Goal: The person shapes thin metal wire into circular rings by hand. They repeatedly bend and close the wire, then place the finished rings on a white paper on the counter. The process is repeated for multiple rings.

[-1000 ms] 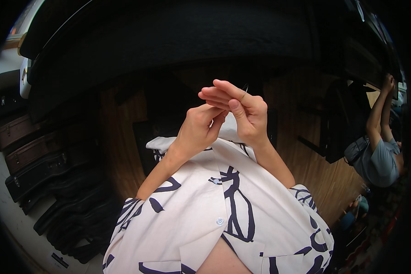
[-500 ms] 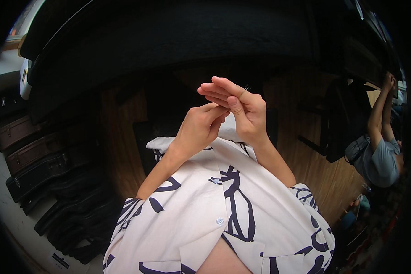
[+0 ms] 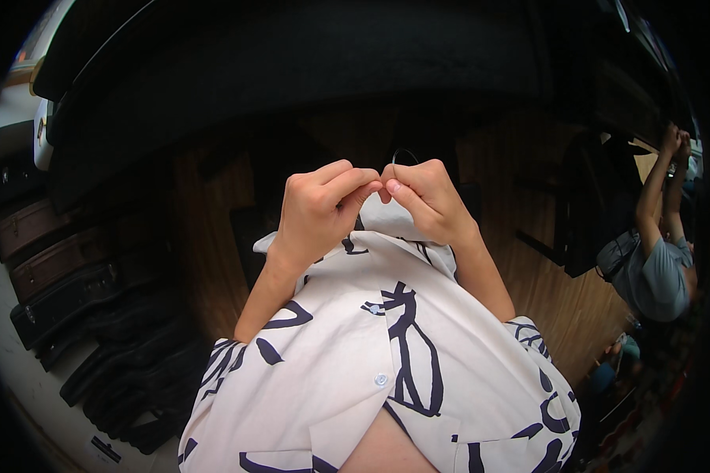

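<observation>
My left hand (image 3: pixel 320 206) and my right hand (image 3: pixel 434 202) meet in front of my white shirt with dark line patterns. Both are closed in a pinch, with thumb and fingertips pressed together, and the fingertips of the two touch or nearly touch. From the right hand's fingers a thin, curved strand (image 3: pixel 405 150), like a string or wire, arches up in a small loop. Its ends vanish between the fingers. Whether the left fingertips grip the same strand is hidden.
A broad black surface (image 3: pixel 331 63) stretches across the far side. Several brown and black cases (image 3: pixel 63 288) are stacked at the left. Wooden floor (image 3: pixel 556 315) shows at the right, where another person in a light blue shirt (image 3: pixel 656 276) reaches forward.
My right fingers, stretched out before, have curled into a pinch. The left hand has moved slightly left and turned. A thin loop now shows above the right hand.
</observation>
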A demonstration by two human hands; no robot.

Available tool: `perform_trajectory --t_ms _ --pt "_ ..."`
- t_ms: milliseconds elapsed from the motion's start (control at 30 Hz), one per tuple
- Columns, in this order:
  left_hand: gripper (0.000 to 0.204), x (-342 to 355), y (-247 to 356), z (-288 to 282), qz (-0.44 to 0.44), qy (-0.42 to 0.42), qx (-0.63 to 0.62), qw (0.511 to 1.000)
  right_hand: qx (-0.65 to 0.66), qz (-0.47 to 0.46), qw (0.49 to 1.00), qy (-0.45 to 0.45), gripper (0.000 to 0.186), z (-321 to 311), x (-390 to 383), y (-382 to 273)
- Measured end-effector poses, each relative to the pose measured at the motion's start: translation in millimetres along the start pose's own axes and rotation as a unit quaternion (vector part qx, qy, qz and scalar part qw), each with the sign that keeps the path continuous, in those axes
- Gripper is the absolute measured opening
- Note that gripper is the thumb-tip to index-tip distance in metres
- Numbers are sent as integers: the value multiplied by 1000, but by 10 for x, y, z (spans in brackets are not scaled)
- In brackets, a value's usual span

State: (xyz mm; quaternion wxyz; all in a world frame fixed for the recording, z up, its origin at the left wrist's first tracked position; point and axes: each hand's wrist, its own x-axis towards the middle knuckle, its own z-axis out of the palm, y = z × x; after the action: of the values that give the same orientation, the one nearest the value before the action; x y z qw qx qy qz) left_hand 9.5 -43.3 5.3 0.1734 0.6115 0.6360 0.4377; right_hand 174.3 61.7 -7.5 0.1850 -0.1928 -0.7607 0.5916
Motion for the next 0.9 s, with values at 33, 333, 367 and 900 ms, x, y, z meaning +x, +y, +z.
perform_trajectory --t_ms 33,333,367,900 --pt "6 -2 -22 -5 6 12 3 1000 26 -10 1000 -10 31 8 -7 18" --pt "14 -21 -43 39 -3 -1 -97 995 269 -26 955 -121 46 25 -39 101" --pt "13 -43 -77 75 1 -6 -117 993 273 -28 953 -124 46 23 -34 95" --pt "25 -99 -129 177 -126 51 -208 969 520 49 853 -15 45 60 -29 142"
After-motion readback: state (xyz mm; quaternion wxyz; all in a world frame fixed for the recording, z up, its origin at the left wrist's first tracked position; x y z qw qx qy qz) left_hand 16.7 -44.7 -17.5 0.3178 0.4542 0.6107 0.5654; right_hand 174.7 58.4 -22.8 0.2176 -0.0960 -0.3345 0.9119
